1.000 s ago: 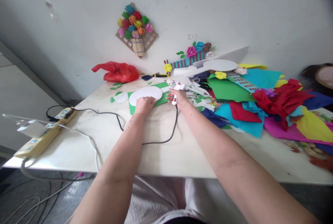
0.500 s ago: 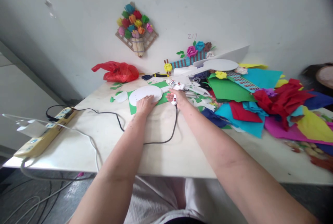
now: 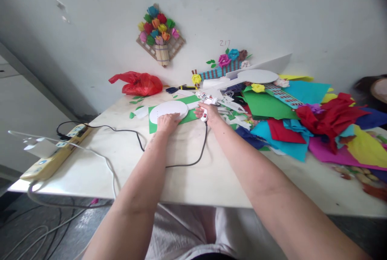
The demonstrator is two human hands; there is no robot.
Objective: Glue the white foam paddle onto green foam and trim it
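My left hand (image 3: 167,123) rests with fingers flat on the near edge of a white foam disc (image 3: 169,109), which lies on a green paper sheet (image 3: 190,114). My right hand (image 3: 209,114) is closed round a white glue gun (image 3: 206,103) with a red switch; its nozzle points away, just right of the disc. The gun's black cord (image 3: 193,159) loops back across the table towards me.
A heap of coloured paper sheets (image 3: 302,123) covers the table's right half. A red plastic bag (image 3: 137,84) and scissors (image 3: 178,89) lie by the wall. A power strip (image 3: 54,153) sits at the left edge. Paper flower crafts (image 3: 159,34) hang on the wall.
Both hands stay in place on the disc and the glue gun. Only the camera has shifted slightly.
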